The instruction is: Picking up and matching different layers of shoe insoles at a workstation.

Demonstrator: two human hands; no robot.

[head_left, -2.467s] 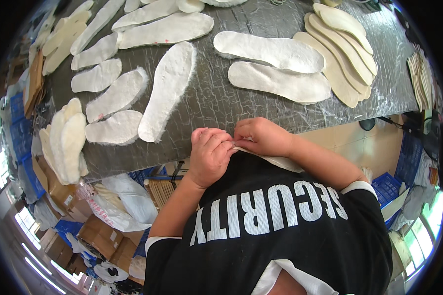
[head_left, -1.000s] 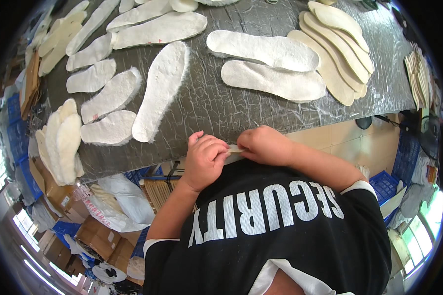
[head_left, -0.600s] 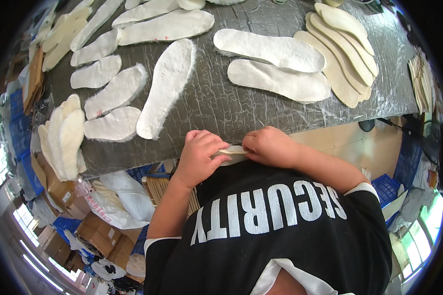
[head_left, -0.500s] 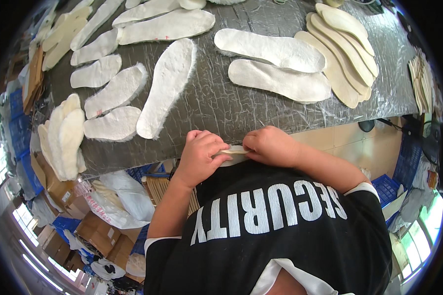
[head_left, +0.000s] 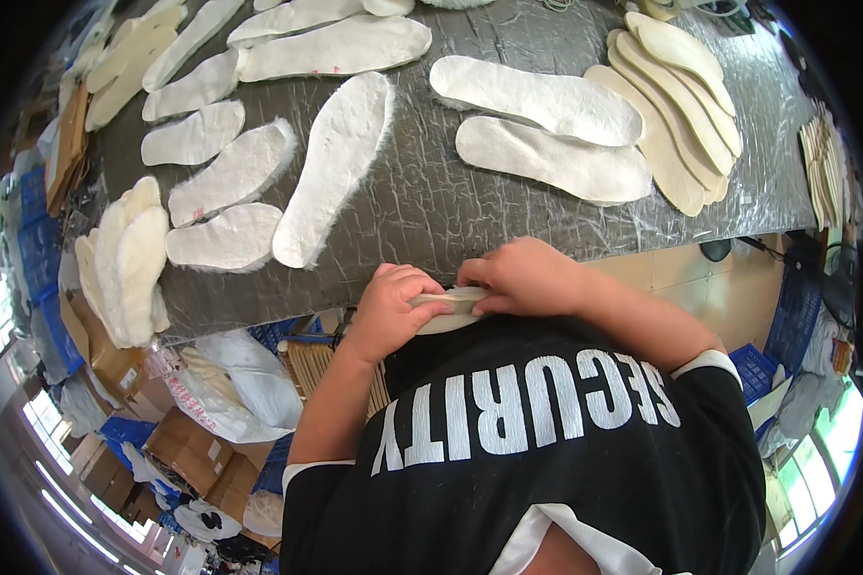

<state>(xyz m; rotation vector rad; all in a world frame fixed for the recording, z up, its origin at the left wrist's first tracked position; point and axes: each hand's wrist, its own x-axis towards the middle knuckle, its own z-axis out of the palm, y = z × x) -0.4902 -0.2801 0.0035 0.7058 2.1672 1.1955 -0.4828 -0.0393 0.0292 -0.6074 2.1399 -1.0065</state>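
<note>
Both hands grip a cream insole (head_left: 454, 311) held edge-on against my body, at the table's near edge. My left hand (head_left: 395, 305) pinches its left part between thumb and fingers. My right hand (head_left: 523, 276) has its fingers closed on the right part, thumb underneath. Between the thumbs the insole's edge seems parted into two layers; much of it is hidden by the hands. On the table beyond lie a single long white fleece insole (head_left: 334, 168) and, to the right, a pair whose nearer white insole (head_left: 553, 159) shows a smooth face.
A fanned stack of beige insoles (head_left: 676, 105) lies at the right of the plastic-covered table (head_left: 422, 192). Shorter fluffy insoles (head_left: 230, 172) and a fluffy pile (head_left: 129, 259) are at left. Below left are plastic bags (head_left: 244, 383) and cardboard boxes (head_left: 190, 448).
My right hand has shifted slightly up and left, and more of the insole's pale face shows below the thumbs. The whole view has shifted a little.
</note>
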